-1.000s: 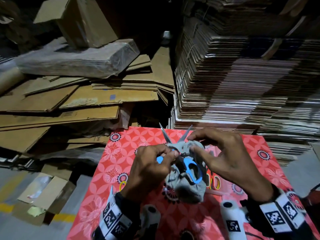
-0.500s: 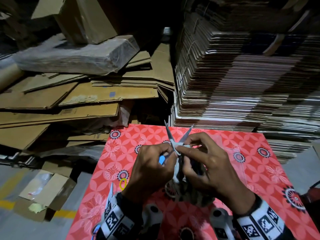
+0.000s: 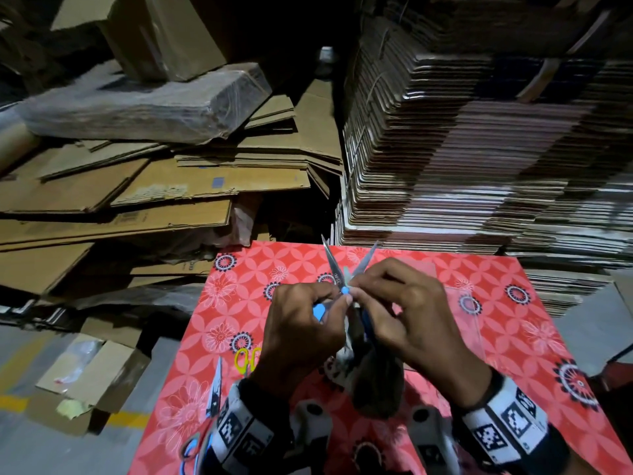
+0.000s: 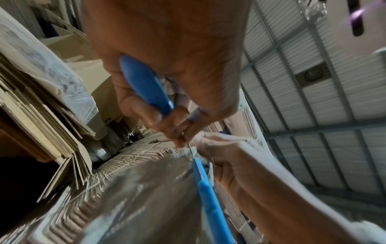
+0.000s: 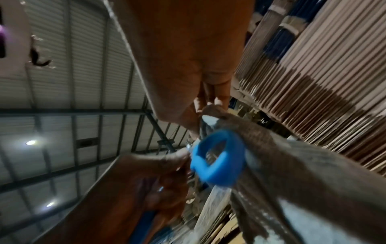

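Observation:
Blue-handled scissors (image 3: pixel 334 265) are held above the table with the blades spread and pointing away from me. My left hand (image 3: pixel 334 305) grips one blue handle (image 4: pixel 146 85) in its curled fingers. My right hand (image 3: pixel 358 298) pinches a grey cloth (image 3: pixel 373 382) against the scissors near the pivot. The other blue handle loop (image 5: pixel 219 156) sits under that palm, against the cloth (image 5: pixel 303 165). The cloth hangs down between my wrists, and its top is hidden by my fingers.
The table has a red flower-patterned cover (image 3: pixel 479 337). Small yellow scissors (image 3: pixel 245 359) and another pair with silver blades (image 3: pixel 215 389) lie at its left. Flattened cardboard (image 3: pixel 137 186) is piled at the back left, and a tall stack of sheets (image 3: pixel 479 149) rises close behind.
My hands have drawn together and risen slightly. The right hand has closed over the cloth and the handle, which showed openly a second ago. The blades stay spread.

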The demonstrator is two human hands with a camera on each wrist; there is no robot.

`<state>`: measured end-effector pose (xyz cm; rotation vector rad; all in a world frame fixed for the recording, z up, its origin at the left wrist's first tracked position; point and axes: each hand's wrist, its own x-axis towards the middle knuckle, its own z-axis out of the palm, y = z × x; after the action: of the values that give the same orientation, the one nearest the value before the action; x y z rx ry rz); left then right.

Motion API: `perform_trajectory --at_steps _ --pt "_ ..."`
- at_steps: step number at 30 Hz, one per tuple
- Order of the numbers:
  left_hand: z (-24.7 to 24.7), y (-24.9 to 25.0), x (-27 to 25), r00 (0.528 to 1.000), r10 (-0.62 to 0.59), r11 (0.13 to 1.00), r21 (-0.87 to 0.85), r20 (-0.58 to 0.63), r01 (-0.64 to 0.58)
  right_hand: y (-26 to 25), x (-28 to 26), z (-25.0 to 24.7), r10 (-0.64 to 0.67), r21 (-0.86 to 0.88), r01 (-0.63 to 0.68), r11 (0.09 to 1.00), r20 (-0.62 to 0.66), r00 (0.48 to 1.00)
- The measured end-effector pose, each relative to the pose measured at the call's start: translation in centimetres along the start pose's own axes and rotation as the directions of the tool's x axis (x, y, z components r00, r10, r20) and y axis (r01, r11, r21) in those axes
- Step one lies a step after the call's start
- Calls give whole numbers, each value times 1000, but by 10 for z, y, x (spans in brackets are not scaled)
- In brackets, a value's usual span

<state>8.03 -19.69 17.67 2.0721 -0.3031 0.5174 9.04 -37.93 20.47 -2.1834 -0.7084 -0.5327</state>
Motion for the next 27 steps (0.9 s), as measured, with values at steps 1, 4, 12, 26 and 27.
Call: perform_trajectory --at_steps 1,4,12,26,27 --pt "0 -1 0 1000 6 1000 9 6 -6 0 -2 1 -14 11 14 1000 32 999" --pt "5 0 -4 1000 28 1000 -2 14 -28 14 8 -8 5 26 -3 1000 -49 999" --pt "8 5 -9 999 46 999 3 -26 -46 12 2 -6 12 35 -12 999 5 1000" --pt "15 11 -16 995 -15 1000 -24 -96 13 14 5 -15 69 20 -67 998 -159 985" --pt "14 10 -16 995 -9 1000 -25 -103 6 10 -1 -10 63 15 -61 998 -117 991"
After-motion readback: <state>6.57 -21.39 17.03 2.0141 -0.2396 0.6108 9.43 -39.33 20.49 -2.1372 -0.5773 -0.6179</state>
